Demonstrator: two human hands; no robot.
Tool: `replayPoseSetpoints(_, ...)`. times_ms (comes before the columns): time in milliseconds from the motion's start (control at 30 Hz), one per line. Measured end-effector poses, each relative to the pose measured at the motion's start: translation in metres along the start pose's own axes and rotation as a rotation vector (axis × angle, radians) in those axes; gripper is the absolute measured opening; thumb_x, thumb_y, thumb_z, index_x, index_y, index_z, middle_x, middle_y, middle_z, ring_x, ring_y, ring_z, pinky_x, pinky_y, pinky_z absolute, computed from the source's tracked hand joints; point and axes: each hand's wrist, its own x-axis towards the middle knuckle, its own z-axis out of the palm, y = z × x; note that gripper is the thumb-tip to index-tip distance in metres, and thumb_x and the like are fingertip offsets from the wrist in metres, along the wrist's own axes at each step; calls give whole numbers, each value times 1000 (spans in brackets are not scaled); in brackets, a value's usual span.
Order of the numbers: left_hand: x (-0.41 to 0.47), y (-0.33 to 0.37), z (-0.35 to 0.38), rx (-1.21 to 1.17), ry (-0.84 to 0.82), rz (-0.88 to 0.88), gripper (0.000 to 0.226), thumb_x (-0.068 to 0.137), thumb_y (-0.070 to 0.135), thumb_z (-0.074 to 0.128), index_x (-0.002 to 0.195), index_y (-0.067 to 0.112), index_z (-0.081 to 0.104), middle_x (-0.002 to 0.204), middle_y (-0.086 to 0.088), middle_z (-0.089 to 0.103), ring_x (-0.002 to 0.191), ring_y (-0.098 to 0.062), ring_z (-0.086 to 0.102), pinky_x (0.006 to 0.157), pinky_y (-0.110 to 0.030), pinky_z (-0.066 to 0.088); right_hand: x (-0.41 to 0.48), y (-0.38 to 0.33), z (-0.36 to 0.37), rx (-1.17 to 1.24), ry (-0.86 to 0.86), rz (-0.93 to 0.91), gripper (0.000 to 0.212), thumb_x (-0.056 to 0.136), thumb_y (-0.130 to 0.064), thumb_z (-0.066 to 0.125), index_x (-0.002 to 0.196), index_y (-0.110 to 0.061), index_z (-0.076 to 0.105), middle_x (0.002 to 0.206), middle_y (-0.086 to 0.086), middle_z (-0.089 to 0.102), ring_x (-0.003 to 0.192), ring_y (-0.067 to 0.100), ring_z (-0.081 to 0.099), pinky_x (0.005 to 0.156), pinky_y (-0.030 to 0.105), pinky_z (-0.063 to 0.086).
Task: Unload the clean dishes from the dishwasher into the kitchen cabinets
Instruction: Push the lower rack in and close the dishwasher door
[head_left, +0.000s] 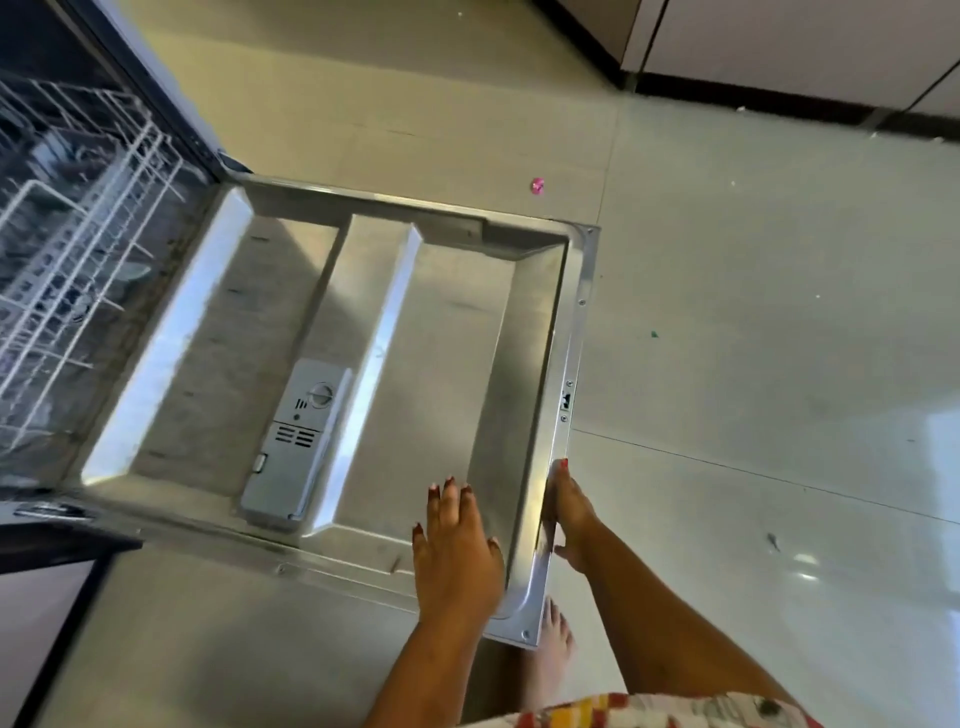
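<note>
Left hand lies flat and released on the dishwasher door, right hand gripping its outer edge at lower centre. We judge the steel stiff, heavy, hinged. Rack waits upper left; dishes too blurred.

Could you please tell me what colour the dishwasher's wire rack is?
The wire rack is white, seen at the left of the head view, the only view.
</note>
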Motion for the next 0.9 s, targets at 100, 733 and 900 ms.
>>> replayPoseSetpoints(100,10,11,4,-1,-4,21,65,99,38,36,151,19,2,159,-2,-9,147,-23,-10,119,-40,7,10,3,4,43,-49,30,71,93,-65,23,145,-17,33,145,11,42,131,31,41,107,45,34)
replayPoseSetpoints(733,-76,57,-56,-215,24,32,71,99,37,37,150,20,-9,160,0,-4,148,-21,-4,119,-42,6,-123,-49,-9,-202,-109,-119,62,95,-56,35,126,-5,52,125,14,57,105,27,55,86,33,37)
replayPoseSetpoints(900,-130,57,-121,-264,182,-31,83,94,46,45,150,19,-9,160,-2,0,148,-22,1,119,-42,12,-211,-80,12,-242,-72,-214,61,85,-63,50,111,-9,62,103,4,66,90,19,62,73,26,46)
